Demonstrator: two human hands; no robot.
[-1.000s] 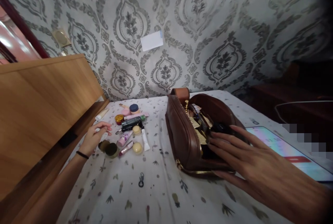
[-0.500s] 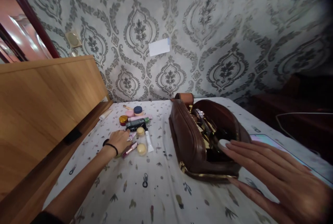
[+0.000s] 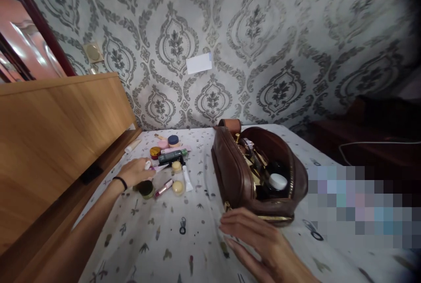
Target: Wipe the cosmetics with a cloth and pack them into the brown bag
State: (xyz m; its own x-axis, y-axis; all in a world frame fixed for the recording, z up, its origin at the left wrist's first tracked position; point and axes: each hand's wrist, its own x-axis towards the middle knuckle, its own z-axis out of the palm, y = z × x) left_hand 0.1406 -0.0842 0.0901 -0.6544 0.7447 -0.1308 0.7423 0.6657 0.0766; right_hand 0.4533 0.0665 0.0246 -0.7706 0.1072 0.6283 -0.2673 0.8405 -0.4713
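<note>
The left hand's (image 3: 136, 172) fingers curl at the end of one small pink-and-purple tube (image 3: 161, 168) and by one small white piece (image 3: 148, 165); whether they clamp either cannot be told. Its palm faces down, the wrist, with one black band (image 3: 120, 182), nearly straight, the forearm slanting up from the lower left. The right hand (image 3: 259, 239) has four fingers extended close together, the thumb apart below them, its back upward, fingertips just beside the front corner of one open brown leather bag with a gold zip (image 3: 230, 164). Around the left hand lie one open dark olive round pot (image 3: 146, 189), one slim pink tube with a dark red end (image 3: 163, 188), two small cream-yellow round jars (image 3: 178, 187), one white tube with a black cap (image 3: 187, 178), one dark grey-green cylinder (image 3: 171, 157) and one amber-red jar with a gold lid (image 3: 155, 152). Behind are one round pink container (image 3: 162, 144) and one navy-lidded jar (image 3: 173, 141); one pale tube (image 3: 132, 146) lies near the wooden panel (image 3: 66, 121). Inside the bag, one white-lidded round jar (image 3: 278, 182) stands by a jumble too crowded to count. Everything rests on one white plant-print cloth (image 3: 197, 243), before grey patterned wallpaper (image 3: 213, 20) bearing one white rectangle (image 3: 199, 63).
</note>
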